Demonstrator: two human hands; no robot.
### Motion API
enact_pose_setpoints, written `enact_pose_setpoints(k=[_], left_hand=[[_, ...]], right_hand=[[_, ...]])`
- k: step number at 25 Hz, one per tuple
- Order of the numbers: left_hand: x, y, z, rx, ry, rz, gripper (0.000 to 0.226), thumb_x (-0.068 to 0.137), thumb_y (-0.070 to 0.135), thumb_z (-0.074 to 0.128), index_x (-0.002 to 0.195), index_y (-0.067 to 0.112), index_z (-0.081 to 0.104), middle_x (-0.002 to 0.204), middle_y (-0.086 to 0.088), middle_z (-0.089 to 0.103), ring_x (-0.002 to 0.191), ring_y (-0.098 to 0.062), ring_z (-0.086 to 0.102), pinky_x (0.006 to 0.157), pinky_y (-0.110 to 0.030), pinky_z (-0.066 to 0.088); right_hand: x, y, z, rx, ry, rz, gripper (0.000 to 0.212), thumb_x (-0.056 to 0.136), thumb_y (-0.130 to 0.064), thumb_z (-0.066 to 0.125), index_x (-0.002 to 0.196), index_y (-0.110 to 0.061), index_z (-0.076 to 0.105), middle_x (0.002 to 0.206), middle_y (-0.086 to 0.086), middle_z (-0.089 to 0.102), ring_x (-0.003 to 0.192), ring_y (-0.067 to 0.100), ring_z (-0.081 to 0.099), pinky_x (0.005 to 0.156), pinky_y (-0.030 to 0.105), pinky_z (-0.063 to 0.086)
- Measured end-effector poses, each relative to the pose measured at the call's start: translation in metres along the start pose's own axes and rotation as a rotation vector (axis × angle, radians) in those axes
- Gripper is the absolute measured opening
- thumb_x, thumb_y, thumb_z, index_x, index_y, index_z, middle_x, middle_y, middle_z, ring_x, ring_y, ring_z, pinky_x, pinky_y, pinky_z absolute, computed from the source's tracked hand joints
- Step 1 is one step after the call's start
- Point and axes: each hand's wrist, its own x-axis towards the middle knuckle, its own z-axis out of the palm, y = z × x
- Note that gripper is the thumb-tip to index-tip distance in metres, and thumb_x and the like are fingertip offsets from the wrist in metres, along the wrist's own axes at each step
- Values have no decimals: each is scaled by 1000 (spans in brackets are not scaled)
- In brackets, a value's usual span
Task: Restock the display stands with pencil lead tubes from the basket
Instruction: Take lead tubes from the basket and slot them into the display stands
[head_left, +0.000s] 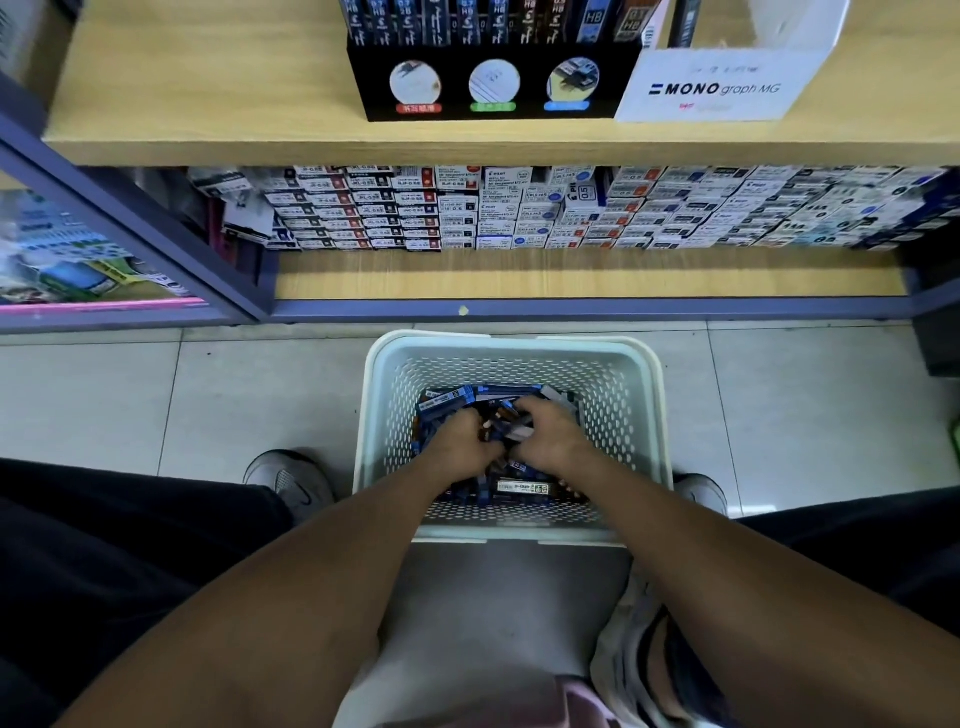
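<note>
Shop floor, basket (511, 358) below the display stand (493, 83).
Your left hand (460, 434) and right hand (550, 428) curl into the lead tubes (452, 397); gather a same-grade handful, labels aligned.

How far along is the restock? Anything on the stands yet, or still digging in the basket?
Done: the black display stand on the top shelf already holds rows of tubes, though whether any were just added can't be told. In hand: both the left hand and right hand are down in the white basket, gathering pencil lead tubes. Left: the basket holds plenty of tubes, so most of the carrying remains.
</note>
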Motion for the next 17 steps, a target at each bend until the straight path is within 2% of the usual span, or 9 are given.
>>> enact_pose_setpoints(k=[2,4,5,6,8,10,12,14,17], left_hand=[[-1,-1,0,-214,18,-74,14,91,13,66,104,10,65,94,-16,71,85,-32,69,71,-37,53],[-2,0,1,-466,31,-145,20,89,12,67,108,9,68,94,-17,74,86,-35,72,76,-42,58],[-4,3,1,-604,26,-182,22,89,14,68,110,6,69,93,-18,74,80,-35,72,73,-43,58],[-6,7,1,-724,16,-221,25,92,20,68,111,4,69,92,-19,74,76,-33,70,69,-41,58],[-9,15,2,-905,-10,-281,38,96,38,62,112,5,69,95,-18,73,78,-31,68,72,-42,57],[-11,20,2,-960,-20,-313,49,95,52,59,113,8,70,93,-16,73,77,-29,68,68,-39,57],[-11,22,2,-920,-9,-326,48,93,53,64,112,10,69,91,-14,73,74,-26,68,60,-32,54],[-10,21,3,-916,26,-327,39,91,43,71,111,10,69,93,-14,74,77,-27,68,61,-33,53],[-7,21,4,-920,80,-329,20,93,27,70,103,9,68,77,-10,65,64,-23,59,51,-30,47]], right_hand=[[-1,0,-1,153,13,37,37,84,2,69,118,-10,61,109,9,63,100,28,64,73,30,49],[-7,-5,-4,296,33,42,33,82,4,70,112,-7,58,104,9,61,102,28,64,85,35,54],[-11,-8,-5,368,24,40,34,81,6,70,109,-5,58,101,9,63,101,26,65,90,37,55],[-16,-11,-5,424,-2,40,35,78,9,70,108,-5,60,100,10,66,99,27,66,90,39,57],[-23,-18,-5,511,-67,48,41,73,15,61,105,-9,65,96,15,70,91,31,68,74,40,60],[-26,-21,-3,557,-129,65,47,67,16,50,100,-12,68,93,23,68,83,35,65,66,41,52],[-24,-18,-3,581,-159,78,53,64,16,46,100,-15,71,99,28,69,88,37,66,72,49,54],[-23,-16,-5,557,-136,87,50,71,18,48,100,-13,74,100,23,72,92,36,70,84,51,58],[-23,-13,-6,527,-69,95,36,82,16,54,91,-12,75,92,19,75,82,30,72,81,44,58]])
